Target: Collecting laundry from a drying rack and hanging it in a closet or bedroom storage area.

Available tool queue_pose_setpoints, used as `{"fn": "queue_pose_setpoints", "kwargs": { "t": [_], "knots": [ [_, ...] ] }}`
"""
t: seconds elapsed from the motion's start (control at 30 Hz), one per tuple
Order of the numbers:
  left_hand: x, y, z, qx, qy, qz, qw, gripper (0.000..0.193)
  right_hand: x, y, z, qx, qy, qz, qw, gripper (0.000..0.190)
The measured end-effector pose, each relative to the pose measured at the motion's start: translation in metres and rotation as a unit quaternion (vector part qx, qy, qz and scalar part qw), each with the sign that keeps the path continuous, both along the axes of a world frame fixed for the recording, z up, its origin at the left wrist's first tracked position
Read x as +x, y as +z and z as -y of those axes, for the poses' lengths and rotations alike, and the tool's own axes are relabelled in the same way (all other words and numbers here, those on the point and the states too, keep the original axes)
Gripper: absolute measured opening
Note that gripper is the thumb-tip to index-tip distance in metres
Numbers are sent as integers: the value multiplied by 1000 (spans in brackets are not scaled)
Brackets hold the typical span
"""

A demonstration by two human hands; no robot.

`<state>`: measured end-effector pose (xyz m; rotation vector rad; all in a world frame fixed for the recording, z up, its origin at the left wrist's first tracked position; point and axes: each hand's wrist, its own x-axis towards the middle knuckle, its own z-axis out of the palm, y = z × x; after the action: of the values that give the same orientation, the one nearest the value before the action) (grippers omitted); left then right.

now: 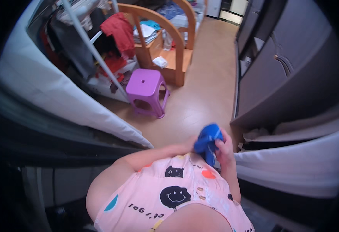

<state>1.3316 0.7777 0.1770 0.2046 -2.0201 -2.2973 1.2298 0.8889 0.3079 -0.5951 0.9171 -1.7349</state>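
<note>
A bundled piece of blue cloth is in front of my waist, with a loose end hanging down. My right hand grips its right side, thumb towards me and fingers curled around it. My left hand reaches across to the cloth's left side. It is blurred, and its fingers are hidden behind the cloth, so its grip does not show.
A purple plastic stool stands on the floor ahead. To the left, clothes hang on a rack beside a white curtain. Wooden bunk-bed steps are beyond the stool. A dark wardrobe lines the right.
</note>
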Motion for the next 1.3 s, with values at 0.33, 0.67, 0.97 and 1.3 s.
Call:
{"fn": "queue_pose_setpoints", "kwargs": {
  "t": [0.33, 0.67, 0.97, 1.3],
  "knots": [
    [-82, 124, 76, 387, 278, -113, 872, 42, -123, 15, 77, -5, 46, -444, 895, 79],
    [-119, 112, 121, -46, 179, 117, 976, 44, -162, -13, 155, -22, -13, -269, 963, 15],
    [-104, 125, 305, -94, 249, -36, 963, 38, -169, -17, 319, -38, 0, -282, 959, 45],
    [-46, 158, 472, 242, 370, -128, 888, 48, -189, 0, 503, -35, 180, -31, 983, 13]
  ]
}}
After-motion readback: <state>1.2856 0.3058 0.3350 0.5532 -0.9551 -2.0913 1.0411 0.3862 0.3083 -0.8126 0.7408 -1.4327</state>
